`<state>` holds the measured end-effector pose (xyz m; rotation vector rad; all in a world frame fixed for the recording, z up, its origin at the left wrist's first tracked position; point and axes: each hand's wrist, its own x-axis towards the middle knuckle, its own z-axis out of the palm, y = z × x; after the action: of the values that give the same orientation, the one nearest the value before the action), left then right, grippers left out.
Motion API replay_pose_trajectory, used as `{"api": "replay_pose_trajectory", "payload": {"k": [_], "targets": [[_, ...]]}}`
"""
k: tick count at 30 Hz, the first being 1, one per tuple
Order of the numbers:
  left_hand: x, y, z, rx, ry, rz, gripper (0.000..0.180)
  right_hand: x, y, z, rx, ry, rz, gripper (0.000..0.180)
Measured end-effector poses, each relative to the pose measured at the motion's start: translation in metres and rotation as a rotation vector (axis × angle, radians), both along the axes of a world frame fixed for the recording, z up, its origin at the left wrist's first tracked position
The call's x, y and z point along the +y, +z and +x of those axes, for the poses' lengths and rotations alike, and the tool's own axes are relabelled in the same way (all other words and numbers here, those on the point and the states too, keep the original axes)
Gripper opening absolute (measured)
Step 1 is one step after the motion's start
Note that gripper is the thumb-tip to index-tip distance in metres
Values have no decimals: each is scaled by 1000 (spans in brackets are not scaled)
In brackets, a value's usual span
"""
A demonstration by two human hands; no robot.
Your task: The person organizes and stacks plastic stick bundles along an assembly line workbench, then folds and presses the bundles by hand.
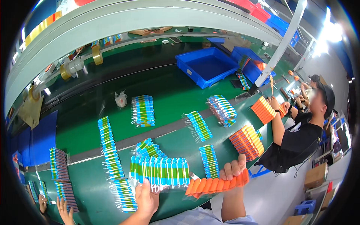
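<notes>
My left hand (147,198) grips the lower edge of a strip of blue-and-green flat handles (159,170), packed side by side in clear wrap, its thumb on the near face. My right hand (233,170) has its fingers bent over a strip of orange rounded pieces (215,185), held just right of the blue-green strip. Whether the two strips are joined cannot be made out. Behind my left hand lies a small pile of wrapped blue-green handles (148,147). Another blue-green row (209,161) rests on the table beyond my right hand.
Long blue-green rows (109,146) and stacks (142,110) lie around the green table. Orange stacks (246,141) stand at right, near a co-worker in black (300,138). A blue tray (206,67) sits farther back. Another person's hand (65,213) shows lower left; a metal frame (150,18) crosses above.
</notes>
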<state>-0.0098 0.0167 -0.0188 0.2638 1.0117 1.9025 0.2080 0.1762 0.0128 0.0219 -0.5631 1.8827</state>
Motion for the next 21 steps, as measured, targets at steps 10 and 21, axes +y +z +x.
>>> {"api": "replay_pose_trajectory", "payload": {"k": [10,21], "targets": [[-20,14,-59,220,204,25,47,21,10,54,193,-146,90,25],[-3,7,7,175,-739,-76,36,-21,25,-28,-1273,-165,655,25]]}}
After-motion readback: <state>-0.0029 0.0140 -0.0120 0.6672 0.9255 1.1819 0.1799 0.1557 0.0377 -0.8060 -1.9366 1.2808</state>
